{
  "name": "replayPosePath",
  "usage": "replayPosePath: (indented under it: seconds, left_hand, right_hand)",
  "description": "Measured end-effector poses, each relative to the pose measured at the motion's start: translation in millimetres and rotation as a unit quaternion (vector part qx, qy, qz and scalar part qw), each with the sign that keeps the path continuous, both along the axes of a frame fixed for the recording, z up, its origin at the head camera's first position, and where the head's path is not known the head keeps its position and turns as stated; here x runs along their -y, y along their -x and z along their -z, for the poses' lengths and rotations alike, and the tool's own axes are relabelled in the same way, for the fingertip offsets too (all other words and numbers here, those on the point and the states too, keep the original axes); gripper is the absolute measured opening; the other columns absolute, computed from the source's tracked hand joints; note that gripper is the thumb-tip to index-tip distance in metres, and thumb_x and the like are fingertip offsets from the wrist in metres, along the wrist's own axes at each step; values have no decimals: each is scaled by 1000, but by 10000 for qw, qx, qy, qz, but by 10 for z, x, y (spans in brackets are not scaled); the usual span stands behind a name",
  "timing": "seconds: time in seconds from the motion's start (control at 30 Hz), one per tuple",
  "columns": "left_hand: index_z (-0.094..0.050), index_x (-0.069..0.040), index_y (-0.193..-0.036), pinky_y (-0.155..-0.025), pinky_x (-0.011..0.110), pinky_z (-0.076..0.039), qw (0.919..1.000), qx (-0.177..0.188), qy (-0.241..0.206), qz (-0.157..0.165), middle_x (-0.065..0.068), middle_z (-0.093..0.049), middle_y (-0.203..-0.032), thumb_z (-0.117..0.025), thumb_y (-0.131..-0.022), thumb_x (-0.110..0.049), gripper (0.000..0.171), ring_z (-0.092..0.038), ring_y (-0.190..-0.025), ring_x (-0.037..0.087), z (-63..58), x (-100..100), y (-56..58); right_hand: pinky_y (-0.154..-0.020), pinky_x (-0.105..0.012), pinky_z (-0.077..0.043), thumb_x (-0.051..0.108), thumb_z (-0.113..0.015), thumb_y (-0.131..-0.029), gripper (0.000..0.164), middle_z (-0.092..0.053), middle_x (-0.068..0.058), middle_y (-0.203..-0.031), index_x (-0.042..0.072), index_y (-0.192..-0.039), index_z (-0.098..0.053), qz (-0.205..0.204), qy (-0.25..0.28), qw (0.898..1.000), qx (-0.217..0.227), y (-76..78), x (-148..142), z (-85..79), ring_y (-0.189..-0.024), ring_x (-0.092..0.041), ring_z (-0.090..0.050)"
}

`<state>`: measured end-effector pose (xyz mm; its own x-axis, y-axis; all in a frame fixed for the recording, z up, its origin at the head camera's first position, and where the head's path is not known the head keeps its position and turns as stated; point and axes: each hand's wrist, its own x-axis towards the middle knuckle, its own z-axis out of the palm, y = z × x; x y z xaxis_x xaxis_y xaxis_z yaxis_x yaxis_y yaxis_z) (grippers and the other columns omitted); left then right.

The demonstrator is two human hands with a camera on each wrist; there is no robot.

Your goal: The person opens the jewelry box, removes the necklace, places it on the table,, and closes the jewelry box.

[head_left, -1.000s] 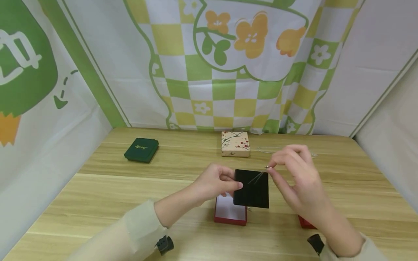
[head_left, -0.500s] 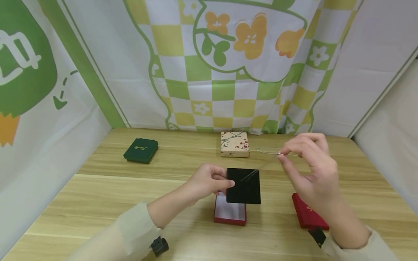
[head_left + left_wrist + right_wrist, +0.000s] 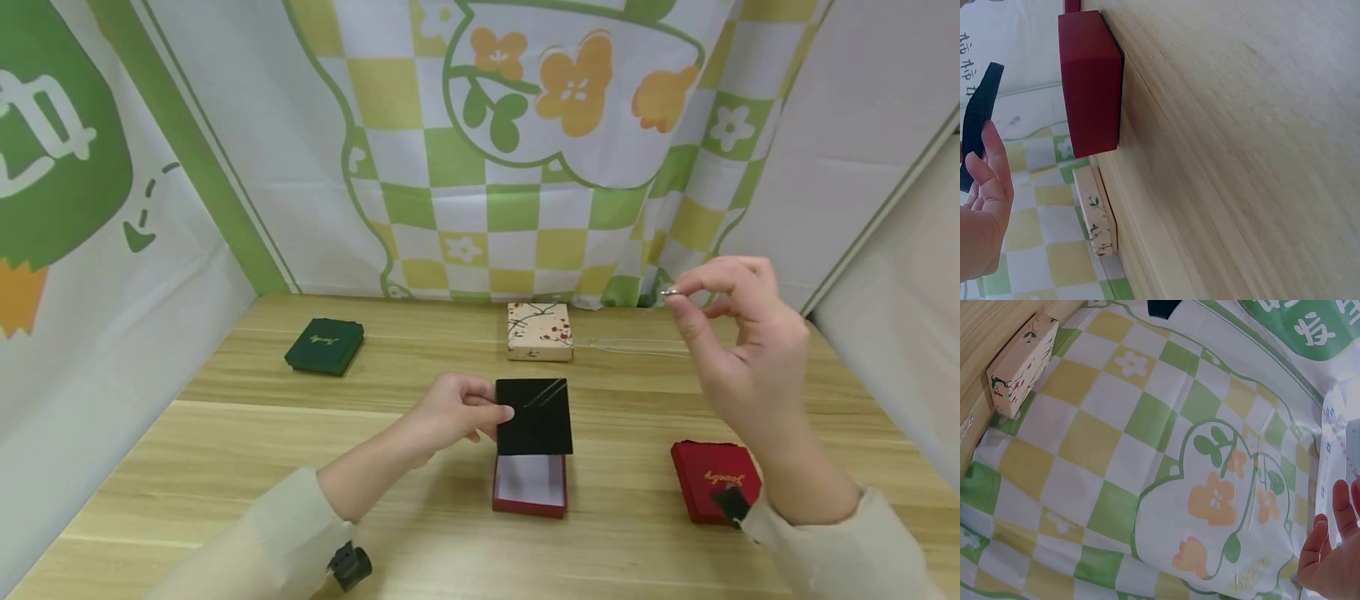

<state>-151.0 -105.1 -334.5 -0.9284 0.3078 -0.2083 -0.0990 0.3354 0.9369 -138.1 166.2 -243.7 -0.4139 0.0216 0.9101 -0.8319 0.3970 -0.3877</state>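
Right hand (image 3: 753,350) pinches small metal piece (image 3: 670,292) — up and right of black pad (image 3: 536,429); left hand (image 3: 457,412) grips pad's left edge; pale strands (image 3: 546,393) slant toward the piece.

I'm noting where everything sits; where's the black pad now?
In the head view, the black pad is below centre, held at its left edge by the left hand, hiding the far part of the open red box.
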Motion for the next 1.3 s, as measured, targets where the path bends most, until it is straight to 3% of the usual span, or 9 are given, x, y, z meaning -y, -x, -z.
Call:
replayPosePath:
  seconds: [0.27,0.47,0.8,1.13,1.3]
  left_hand:
    - [-65,-4,-89,-69,32,-54,9999,93,51,-78,5,-76,-80,-72,-89,-15,14,-69,-70,13,31,24,-3]
    - [-63,-4,-85,-67,30,-52,10000,72,49,-44,4,-75,-77,-72,-89,-15,14,-68,-69,13,78,50,-6]
    - [-60,-7,-79,-71,35,-53,9999,19,129,-16,1,-73,-73,-70,-89,-16,17,-69,-71,15,98,165,-5]
    - [-57,-9,-74,-68,31,-51,9999,60,105,-17,-1,-73,-70,-71,-89,-15,21,-70,-73,17,100,204,-9]
    - [-56,-10,-73,-68,30,-51,9999,94,70,-32,0,-73,-71,-69,-89,-15,22,-70,-73,17,125,220,-6]
  right_hand:
    - [-70,-15,-46,7,-71,-90,23,-62,11,-96,-14,-89,-62,-273,316,9986,326,15,-67,-35,-85,-3,-62]
    - [-69,-16,-48,1,-69,-90,21,-65,5,-95,-18,-90,-60,-669,645,9950,359,20,-75,-48,-87,-8,-65]
    - [-69,-16,-47,-4,-70,-87,17,-65,6,-94,-19,-90,-60,-670,795,9939,364,37,-93,-34,-91,-11,-63]
    - [-72,-20,-54,-8,-66,-88,10,-66,-5,-89,-16,-88,-60,-1599,1490,9750,404,102,-97,-69,-80,-15,-65]
    - [-70,-20,-50,-6,-64,-91,2,-66,-6,-83,-5,-89,-63,-1534,1739,9697,769,153,-136,-76,-78,-16,-64]
